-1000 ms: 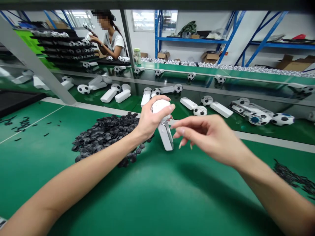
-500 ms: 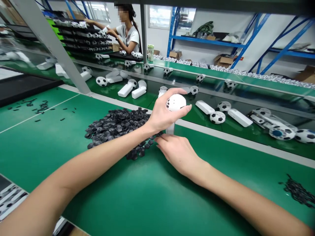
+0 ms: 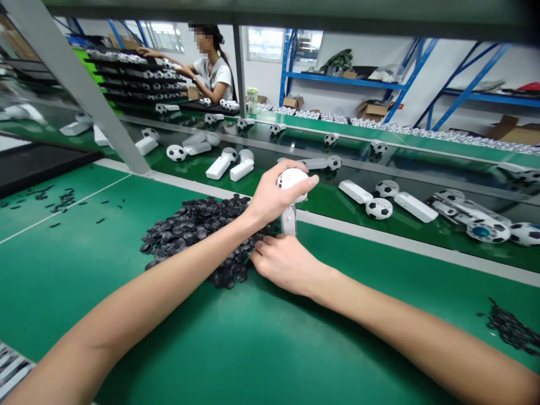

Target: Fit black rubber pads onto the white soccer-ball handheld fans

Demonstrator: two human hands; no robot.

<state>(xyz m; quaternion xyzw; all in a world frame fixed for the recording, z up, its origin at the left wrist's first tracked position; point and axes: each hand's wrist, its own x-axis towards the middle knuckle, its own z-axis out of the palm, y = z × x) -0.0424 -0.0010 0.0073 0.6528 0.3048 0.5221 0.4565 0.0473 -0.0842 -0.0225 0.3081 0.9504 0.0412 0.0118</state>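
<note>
My left hand (image 3: pixel 276 191) is wrapped round a white football-patterned part (image 3: pixel 291 180), a round head with a white handle (image 3: pixel 289 220) pointing down. It is held upright above the bench. Below it, my right hand (image 3: pixel 284 263) rests at the right edge of a heap of small black pieces (image 3: pixel 198 225), many of them five-sided. Its fingers are curled together at the heap, and their tips are hidden, so whatever they pinch does not show.
Beyond the bench's pale edge strip, a green conveyor (image 3: pixel 320 197) carries several white football-headed parts (image 3: pixel 378 208). Thin black strips (image 3: pixel 508 329) lie at the right, others at the far left. A slanted grey post (image 3: pixel 97 95) stands left. A co-worker (image 3: pixel 215 73) handles stacked trays (image 3: pixel 139 79).
My right hand has shifted left, further into the edge of the black heap, its fingers curling. My left hand has moved slightly left with the white part, and more of the handle shows.
</note>
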